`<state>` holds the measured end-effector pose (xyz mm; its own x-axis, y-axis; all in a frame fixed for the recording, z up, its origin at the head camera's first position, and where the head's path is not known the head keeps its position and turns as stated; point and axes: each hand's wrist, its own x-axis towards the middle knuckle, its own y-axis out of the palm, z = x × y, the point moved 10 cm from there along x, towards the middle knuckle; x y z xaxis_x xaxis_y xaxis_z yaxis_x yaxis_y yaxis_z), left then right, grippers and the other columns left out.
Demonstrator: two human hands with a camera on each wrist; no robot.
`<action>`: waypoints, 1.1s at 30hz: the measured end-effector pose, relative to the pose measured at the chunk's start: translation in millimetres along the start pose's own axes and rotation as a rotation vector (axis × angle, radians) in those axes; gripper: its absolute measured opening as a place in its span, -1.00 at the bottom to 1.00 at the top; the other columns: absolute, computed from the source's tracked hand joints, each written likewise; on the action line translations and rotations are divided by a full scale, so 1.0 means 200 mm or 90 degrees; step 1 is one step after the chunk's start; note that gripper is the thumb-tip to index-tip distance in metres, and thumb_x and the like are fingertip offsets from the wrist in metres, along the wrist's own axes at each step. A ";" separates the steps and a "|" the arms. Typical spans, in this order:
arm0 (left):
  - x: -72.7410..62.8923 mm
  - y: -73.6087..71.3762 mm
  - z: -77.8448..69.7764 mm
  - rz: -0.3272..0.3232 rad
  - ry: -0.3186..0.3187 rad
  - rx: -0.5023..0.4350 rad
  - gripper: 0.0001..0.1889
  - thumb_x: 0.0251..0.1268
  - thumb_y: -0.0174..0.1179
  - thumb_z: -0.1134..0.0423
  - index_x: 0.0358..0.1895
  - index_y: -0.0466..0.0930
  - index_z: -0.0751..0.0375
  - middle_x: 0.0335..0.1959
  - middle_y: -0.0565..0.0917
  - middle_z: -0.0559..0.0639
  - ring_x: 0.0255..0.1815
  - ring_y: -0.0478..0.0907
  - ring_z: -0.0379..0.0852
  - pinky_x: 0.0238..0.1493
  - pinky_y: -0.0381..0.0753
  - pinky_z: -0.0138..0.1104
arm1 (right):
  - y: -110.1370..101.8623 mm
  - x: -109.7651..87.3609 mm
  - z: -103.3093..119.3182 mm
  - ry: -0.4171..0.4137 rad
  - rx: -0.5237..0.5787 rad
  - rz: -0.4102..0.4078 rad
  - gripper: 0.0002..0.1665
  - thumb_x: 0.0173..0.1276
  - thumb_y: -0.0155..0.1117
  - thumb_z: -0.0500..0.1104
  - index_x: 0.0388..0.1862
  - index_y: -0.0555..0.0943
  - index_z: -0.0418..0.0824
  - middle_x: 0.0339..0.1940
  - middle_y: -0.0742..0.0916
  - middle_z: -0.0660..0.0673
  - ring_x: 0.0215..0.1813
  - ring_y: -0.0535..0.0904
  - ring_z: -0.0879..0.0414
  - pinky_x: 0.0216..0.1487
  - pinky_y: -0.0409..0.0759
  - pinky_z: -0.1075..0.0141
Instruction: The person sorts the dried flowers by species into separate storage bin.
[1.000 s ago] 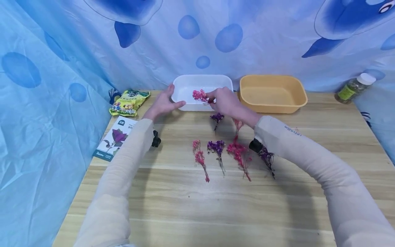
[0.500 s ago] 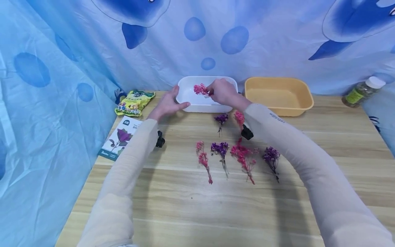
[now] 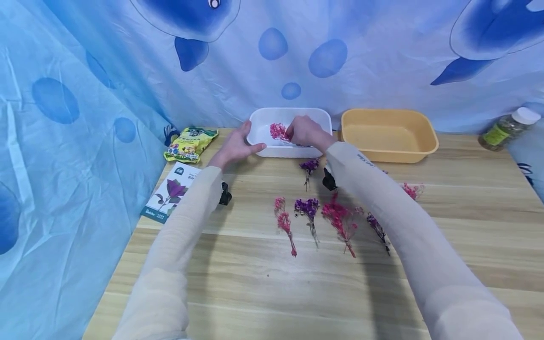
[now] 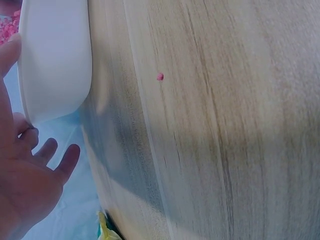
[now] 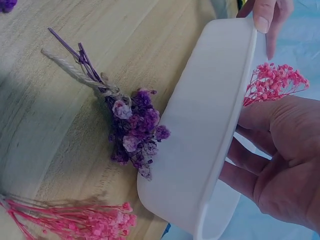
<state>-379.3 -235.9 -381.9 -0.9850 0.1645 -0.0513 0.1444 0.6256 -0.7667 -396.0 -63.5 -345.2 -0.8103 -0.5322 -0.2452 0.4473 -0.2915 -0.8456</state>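
Note:
At the left end of the white plastic basin [image 3: 278,152], my left hand [image 3: 235,145] holds the rim, thumb over its front edge. In the left wrist view, some other fingers [image 4: 69,160] of that hand stick out free. My right hand [image 3: 307,131] reaches inside the basin and pinches a small bunch of pink dried flowers [image 3: 278,131] by its stems. Its fingertips are partly hidden behind the basin wall in the right wrist view. Just in front of the basin lies a purple dried flower bunch [image 5: 132,122], its stems tied with twine.
Several more pink [image 3: 340,217] and purple [image 3: 308,208] bunches lie mid-table, partly under my right sleeve. A yellow basin [image 3: 388,157] stands to the right, a lidded jar [image 3: 505,130] beyond it. On the left are a yellow packet [image 3: 191,144] and a flower-print card packet [image 3: 170,191].
My right hand has lowered the pink flowers further into the white basin. The left hand keeps its place at the basin's end. The head view has shifted slightly.

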 end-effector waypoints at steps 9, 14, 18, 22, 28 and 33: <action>0.00 -0.01 -0.01 -0.001 0.003 0.011 0.13 0.23 0.36 -0.15 0.61 -0.23 0.23 0.63 -0.13 0.16 0.60 -0.18 0.06 0.55 -0.19 -0.12 | 0.03 0.01 0.01 -0.031 0.011 -0.005 -0.57 0.26 0.18 -0.42 0.09 0.71 -0.27 0.02 0.76 -0.19 0.03 0.62 -0.06 0.06 0.60 0.15; 0.00 -0.01 -0.02 -0.001 0.004 0.005 0.13 0.23 0.36 -0.14 0.62 -0.22 0.22 0.63 -0.13 0.14 0.60 -0.17 0.06 0.55 -0.18 -0.09 | 0.00 -0.01 -0.03 -0.036 0.038 -0.029 -0.66 0.39 0.17 -0.35 0.10 0.70 -0.29 -0.01 0.76 -0.21 -0.06 0.67 -0.04 -0.05 0.64 0.19; 0.01 0.00 -0.02 0.001 0.007 0.002 0.13 0.24 0.36 -0.13 0.61 -0.23 0.24 0.63 -0.13 0.15 0.60 -0.18 0.06 0.55 -0.19 -0.12 | -0.07 -0.08 -0.08 -0.039 0.118 -0.067 -0.69 0.45 0.21 -0.29 0.10 0.67 -0.37 -0.03 0.75 -0.28 -0.13 0.72 -0.09 -0.26 0.71 0.23; 0.00 0.00 -0.01 0.006 0.009 -0.001 0.13 0.24 0.36 -0.13 0.61 -0.25 0.24 0.62 -0.15 0.14 0.60 -0.18 0.05 0.55 -0.19 -0.13 | -0.17 -0.25 -0.11 -0.069 0.159 -0.146 -0.70 0.45 0.23 -0.27 0.07 0.66 -0.40 -0.07 0.75 -0.31 -0.15 0.71 -0.14 -0.25 0.72 0.19; 0.00 -0.03 -0.01 0.003 0.013 -0.002 0.13 0.24 0.36 -0.12 0.61 -0.24 0.26 0.62 -0.15 0.15 0.61 -0.20 0.05 0.55 -0.21 -0.15 | -0.22 -0.55 -0.19 -0.061 0.183 -0.246 -0.67 0.39 0.30 -0.25 0.05 0.63 -0.44 -0.09 0.73 -0.33 -0.13 0.69 -0.16 -0.13 0.71 0.09; 0.01 -0.03 -0.01 0.009 0.016 0.008 0.14 0.24 0.34 -0.16 0.60 -0.25 0.25 0.62 -0.17 0.15 0.61 -0.22 0.03 0.55 -0.22 -0.17 | -0.13 -0.73 -0.37 0.028 0.204 -0.253 -0.51 0.35 0.39 -0.20 0.11 0.54 -0.51 -0.09 0.71 -0.38 -0.14 0.67 -0.19 -0.20 0.73 0.12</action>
<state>-381.1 -238.5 -376.4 -0.9803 0.1923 -0.0454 0.1562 0.6138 -0.7739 -316.8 81.0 -323.4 -0.9533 -0.2991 0.0411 0.1890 -0.6974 -0.6913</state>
